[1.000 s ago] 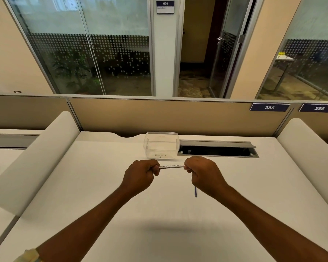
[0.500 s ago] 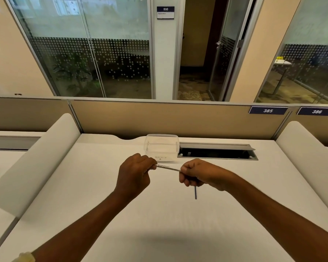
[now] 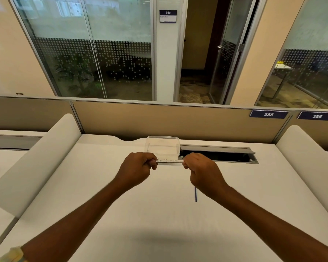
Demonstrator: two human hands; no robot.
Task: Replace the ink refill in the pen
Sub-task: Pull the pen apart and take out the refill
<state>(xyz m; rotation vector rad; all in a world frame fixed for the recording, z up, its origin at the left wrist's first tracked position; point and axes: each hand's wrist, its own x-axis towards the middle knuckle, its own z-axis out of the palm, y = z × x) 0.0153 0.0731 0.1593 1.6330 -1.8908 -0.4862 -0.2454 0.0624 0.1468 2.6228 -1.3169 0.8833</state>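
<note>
Gripping each end of the pen, left hand and right hand have fingers clenched. Refill lies on the table below the pen, near the right hand.

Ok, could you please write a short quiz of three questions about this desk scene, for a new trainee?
1. True or false: both hands grip the white pen barrel, one at each end.
2. Where does the thin blue refill lie? A) inside the clear plastic container; B) on the white desk, partly hidden under the right hand; C) in the left hand.
3. Fill in: the clear container stands just left of the open ______ slot at the desk's far edge.

Key: 1 true; 2 B; 3 cable.
</note>
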